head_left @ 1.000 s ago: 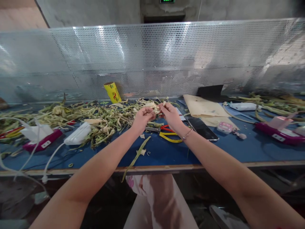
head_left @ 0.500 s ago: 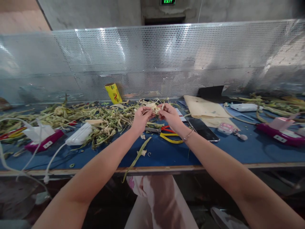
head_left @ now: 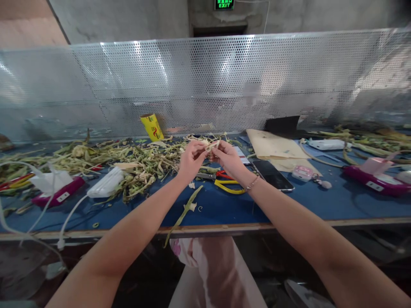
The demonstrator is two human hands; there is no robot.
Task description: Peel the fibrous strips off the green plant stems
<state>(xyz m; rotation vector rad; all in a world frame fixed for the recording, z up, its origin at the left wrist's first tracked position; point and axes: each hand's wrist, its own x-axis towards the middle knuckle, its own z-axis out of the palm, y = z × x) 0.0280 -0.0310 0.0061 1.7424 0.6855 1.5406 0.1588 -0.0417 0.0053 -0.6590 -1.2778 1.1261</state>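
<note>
Both hands, in a narrow pinch (nearly touching), on a pale plant scrap

concrete wall; perforated screen; blue tabletop

I'm counting one left hand and one right hand, both working here. On one blue worktop, two purple power strips, two white blocks, one dark phone, one pink case and one yellow carton are sitting. One pair of scissors is lying near the hands. One bracelet is circling a wrist, and one exit sign is glowing. Plant scraps are lying too thickly to count.
</note>
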